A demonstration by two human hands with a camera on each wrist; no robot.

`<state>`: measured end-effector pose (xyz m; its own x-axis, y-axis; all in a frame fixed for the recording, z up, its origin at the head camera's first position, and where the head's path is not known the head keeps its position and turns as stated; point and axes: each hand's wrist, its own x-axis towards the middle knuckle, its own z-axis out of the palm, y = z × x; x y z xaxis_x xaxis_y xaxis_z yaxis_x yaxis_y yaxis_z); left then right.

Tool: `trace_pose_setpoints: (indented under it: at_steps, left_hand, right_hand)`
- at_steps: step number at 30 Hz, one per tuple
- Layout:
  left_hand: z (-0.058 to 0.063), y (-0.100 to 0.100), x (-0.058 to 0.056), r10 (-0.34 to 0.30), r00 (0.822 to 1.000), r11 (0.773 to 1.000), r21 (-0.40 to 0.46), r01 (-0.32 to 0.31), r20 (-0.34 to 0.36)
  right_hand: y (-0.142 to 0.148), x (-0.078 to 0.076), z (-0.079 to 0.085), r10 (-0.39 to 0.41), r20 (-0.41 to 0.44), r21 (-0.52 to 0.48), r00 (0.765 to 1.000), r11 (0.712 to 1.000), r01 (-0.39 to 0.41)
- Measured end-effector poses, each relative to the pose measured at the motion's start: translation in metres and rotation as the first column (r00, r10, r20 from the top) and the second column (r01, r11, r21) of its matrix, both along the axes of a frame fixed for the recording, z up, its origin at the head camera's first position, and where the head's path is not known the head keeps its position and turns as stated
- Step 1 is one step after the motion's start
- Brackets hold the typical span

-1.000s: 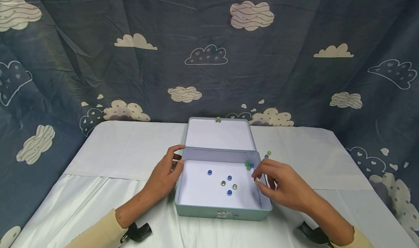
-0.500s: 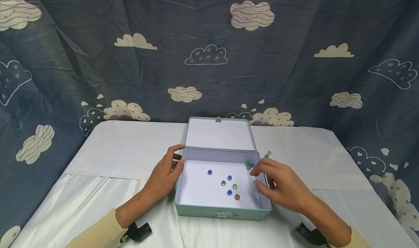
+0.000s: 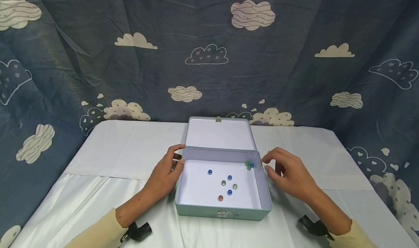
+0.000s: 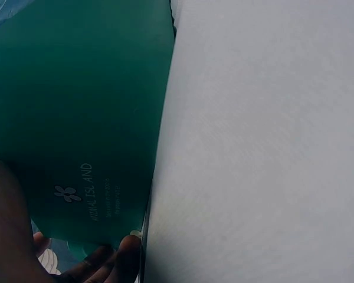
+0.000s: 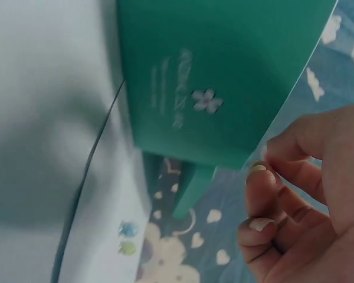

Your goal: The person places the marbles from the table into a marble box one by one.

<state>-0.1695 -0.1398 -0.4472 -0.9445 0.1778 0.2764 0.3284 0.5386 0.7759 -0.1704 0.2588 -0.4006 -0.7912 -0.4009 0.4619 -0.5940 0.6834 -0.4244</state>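
Note:
A green tin box [image 3: 224, 211] with a pale lining stands on the white cloth, its lid [image 3: 219, 133] raised at the back. Inside are a reddish marble [image 3: 220, 198] near the front, blue marbles [image 3: 210, 172] and clear yellowish ones [image 3: 235, 186]. Green marbles [image 3: 248, 168] and a blue one cluster in the far right corner. My left hand [image 3: 165, 173] rests thumb and forefinger against the box's left side and back corner. My right hand [image 3: 291, 175] hovers at the right rim, thumb and forefinger apart, with nothing seen between them.
Just right of the box, a blue marble [image 5: 127, 229] and a yellow-green marble [image 5: 127, 247] lie on the white cloth [image 3: 311, 153]; in the head view my right hand largely hides them. A dark cloud-patterned curtain [image 3: 209, 77] hangs behind the table.
My right hand let go of the reddish marble inside the box, and the marble rolled left. That hand then moved back over the right rim. The left hand stays put.

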Motion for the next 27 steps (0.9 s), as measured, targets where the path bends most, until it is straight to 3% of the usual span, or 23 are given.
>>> trace_pose_setpoints:
  at_steps: [6, 14, 22, 27]
  left_hand:
    - [0.0, 0.0, 0.0, -0.002, 1.0, 1.0, 0.006, 0.002, 0.004]
    - [0.001, 0.0, 0.0, -0.002, 1.0, 1.0, 0.008, 0.001, 0.008]
    - [0.0, 0.0, 0.0, -0.007, 1.0, 1.0, 0.01, 0.007, 0.01]
    - [0.0, 0.0, 0.0, -0.008, 1.0, 1.0, 0.019, 0.008, 0.012]
  right_hand:
    - [0.013, -0.01, -0.008, -0.07, -0.002, 0.013, 0.998, 0.997, 0.07]
    - [0.023, -0.02, -0.018, -0.158, 0.064, 0.074, 0.985, 0.985, 0.153]
    - [0.029, -0.027, -0.028, -0.192, 0.17, 0.127, 0.967, 0.977, 0.172]
    - [0.031, -0.031, -0.033, -0.197, 0.188, 0.172, 0.962, 0.971, 0.165]
